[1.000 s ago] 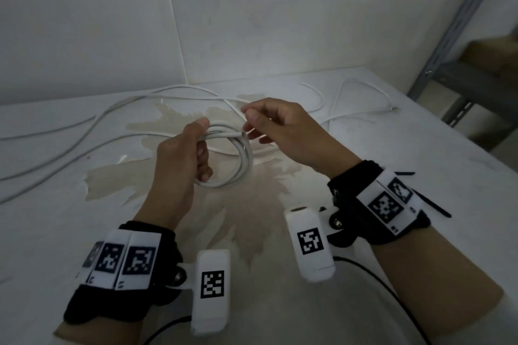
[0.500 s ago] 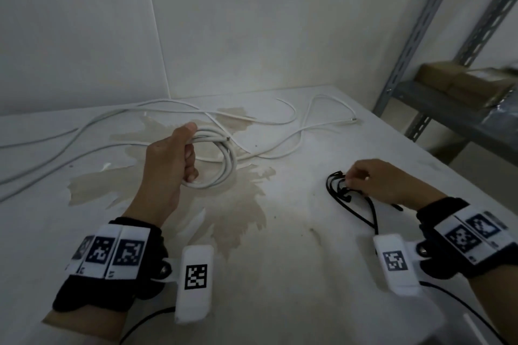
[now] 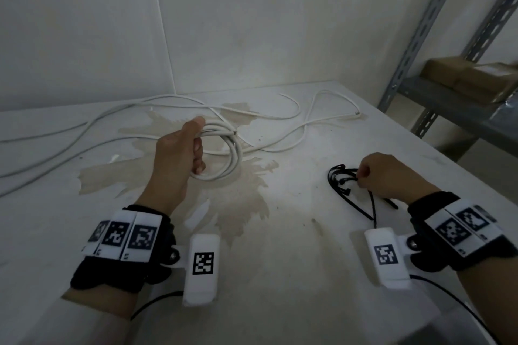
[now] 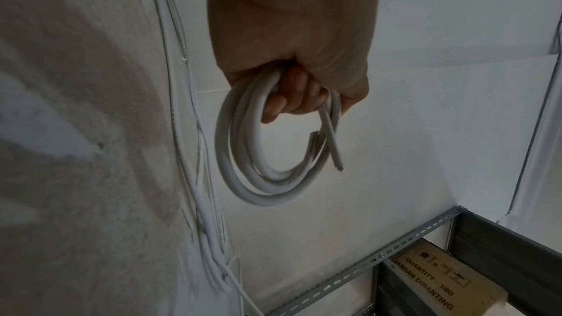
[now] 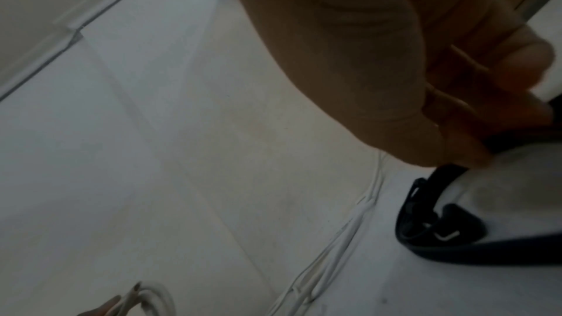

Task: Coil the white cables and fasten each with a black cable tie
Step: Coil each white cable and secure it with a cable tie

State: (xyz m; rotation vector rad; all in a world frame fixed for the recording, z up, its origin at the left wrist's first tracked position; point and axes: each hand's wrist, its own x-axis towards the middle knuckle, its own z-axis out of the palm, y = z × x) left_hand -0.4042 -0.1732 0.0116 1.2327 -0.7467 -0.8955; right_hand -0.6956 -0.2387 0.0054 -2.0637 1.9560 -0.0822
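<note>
My left hand [image 3: 185,154] grips a small coil of white cable [image 3: 228,158] and holds it just above the stained table [image 3: 280,274]. In the left wrist view the fingers [image 4: 292,97] curl through the coil [image 4: 243,177], and a cut end [image 4: 337,162] sticks out. On the right, my right hand [image 3: 378,176] pinches into a bunch of black cable ties [image 3: 340,185] lying on the table. The right wrist view shows the curled fingers [image 5: 462,129] over black ties [image 5: 425,220]. More loose white cables [image 3: 157,103] trail across the back of the table.
A brown stain [image 3: 224,199] spreads over the table's middle. The white wall [image 3: 252,22] rises right behind the cables. A grey metal shelf [image 3: 454,101] with cardboard boxes [image 3: 471,78] stands past the table's right edge.
My right hand let go of the coil, swung right and down to the black cable ties, and now pinches them. The left hand kept the coil in the same place.
</note>
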